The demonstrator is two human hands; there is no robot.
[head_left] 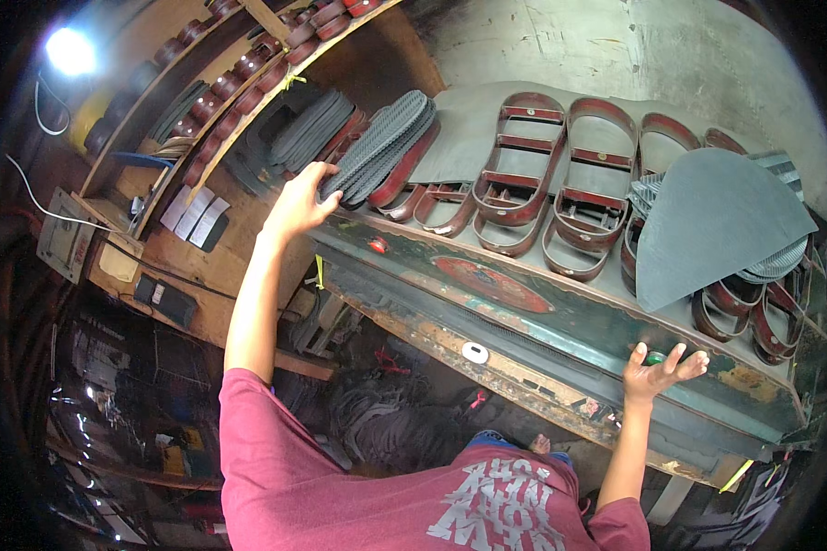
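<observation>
My left hand is at the near end of a stack of grey textured shoe soles, its thumb and fingers closed around the edge. The stack lies tilted on dark red sole-shaped cutting dies at the left of the bench. My right hand is held palm up at the machine's front edge, fingers spread and holding nothing. Beside its thumb is a green button; whether they touch I cannot tell. A red button sits below the soles. A grey rubber sheet covers some dies on the right.
Several sole-shaped dies stand in rows on a grey sheet along the bench. Wooden shelves at the left hold more dies. Another stack of dark soles lies behind my left hand. A lamp shines at upper left.
</observation>
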